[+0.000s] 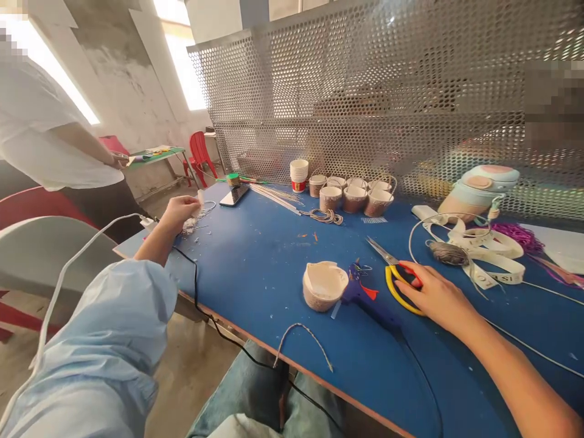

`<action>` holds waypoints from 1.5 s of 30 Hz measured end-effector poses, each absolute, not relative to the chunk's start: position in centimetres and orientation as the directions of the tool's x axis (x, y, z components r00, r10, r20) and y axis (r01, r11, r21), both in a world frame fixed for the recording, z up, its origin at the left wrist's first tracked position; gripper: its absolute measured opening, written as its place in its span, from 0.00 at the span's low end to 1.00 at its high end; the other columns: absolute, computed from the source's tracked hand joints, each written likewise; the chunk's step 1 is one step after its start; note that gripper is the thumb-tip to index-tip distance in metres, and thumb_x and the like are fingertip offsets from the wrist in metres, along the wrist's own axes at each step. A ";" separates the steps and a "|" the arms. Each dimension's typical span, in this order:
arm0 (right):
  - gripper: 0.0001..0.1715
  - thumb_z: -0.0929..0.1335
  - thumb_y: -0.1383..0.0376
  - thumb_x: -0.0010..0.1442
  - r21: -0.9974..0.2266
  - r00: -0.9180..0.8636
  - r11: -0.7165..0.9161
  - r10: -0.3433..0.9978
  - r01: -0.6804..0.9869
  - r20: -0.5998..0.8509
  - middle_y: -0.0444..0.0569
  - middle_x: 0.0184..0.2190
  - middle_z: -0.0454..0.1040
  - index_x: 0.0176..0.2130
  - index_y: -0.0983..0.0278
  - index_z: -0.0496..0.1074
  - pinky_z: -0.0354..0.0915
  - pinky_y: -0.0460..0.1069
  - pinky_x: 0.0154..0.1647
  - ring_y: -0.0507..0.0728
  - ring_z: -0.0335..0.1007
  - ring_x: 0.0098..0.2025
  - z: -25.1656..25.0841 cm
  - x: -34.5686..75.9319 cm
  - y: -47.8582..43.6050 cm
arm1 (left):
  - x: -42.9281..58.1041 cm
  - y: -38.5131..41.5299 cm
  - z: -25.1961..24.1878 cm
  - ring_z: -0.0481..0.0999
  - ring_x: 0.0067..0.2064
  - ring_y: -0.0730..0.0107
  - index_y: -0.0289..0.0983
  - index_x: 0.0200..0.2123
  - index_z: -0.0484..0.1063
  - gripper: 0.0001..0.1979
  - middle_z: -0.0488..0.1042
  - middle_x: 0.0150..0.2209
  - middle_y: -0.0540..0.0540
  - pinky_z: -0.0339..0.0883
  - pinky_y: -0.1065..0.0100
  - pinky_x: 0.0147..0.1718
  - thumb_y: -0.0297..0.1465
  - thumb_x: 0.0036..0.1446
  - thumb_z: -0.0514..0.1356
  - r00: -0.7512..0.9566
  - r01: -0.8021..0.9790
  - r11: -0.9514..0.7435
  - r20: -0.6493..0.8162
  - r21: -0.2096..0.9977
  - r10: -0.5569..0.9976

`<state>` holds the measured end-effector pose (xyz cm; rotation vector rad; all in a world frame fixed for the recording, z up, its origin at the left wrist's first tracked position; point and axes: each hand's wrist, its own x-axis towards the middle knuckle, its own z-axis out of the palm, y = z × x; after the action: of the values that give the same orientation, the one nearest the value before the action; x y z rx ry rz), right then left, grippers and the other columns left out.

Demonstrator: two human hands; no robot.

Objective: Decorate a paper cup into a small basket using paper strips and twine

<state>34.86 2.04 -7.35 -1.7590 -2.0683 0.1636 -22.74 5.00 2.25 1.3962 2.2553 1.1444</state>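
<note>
Right hand [433, 295]: gripping scissors [389, 258] (pointed metal blades, red-yellow loops) | left hand [179, 213]: pinching small whitish piece [200, 198]

On the cream fabric ribbon [502, 275] with dark lettering, looped right of and beyond the right hand's [440, 298] grip on yellow-and-red-handled metal scissors [392, 261], "LO" and "IS" show; adjoining letters are unclear.

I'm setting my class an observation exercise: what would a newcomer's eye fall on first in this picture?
Probably the red-and-yellow scissors, with the right hand on their handles, bright against the blue table. Next, perhaps, the single pale-lined cup standing nearer the person, beside a dark blue glue gun. Farther back, a cluster of small cups stands before the perforated metal screen.
</note>
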 end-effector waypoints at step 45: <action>0.23 0.64 0.59 0.58 -0.221 -0.170 0.229 0.951 0.948 0.259 0.55 0.44 0.74 0.52 0.63 0.70 0.66 0.54 0.42 0.60 0.73 0.36 -6.9 33.7 1.7 | -7.9 1.4 -5.6 0.44 0.70 0.61 0.46 0.64 0.59 0.28 0.52 0.69 0.50 0.33 0.58 0.66 0.44 0.62 0.50 0.436 0.836 -0.452 0.122 0.312 0.891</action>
<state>33.65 1.73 -6.86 -1.7610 -2.1694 0.0123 -7.91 1.37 -5.57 2.4821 1.5146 0.3990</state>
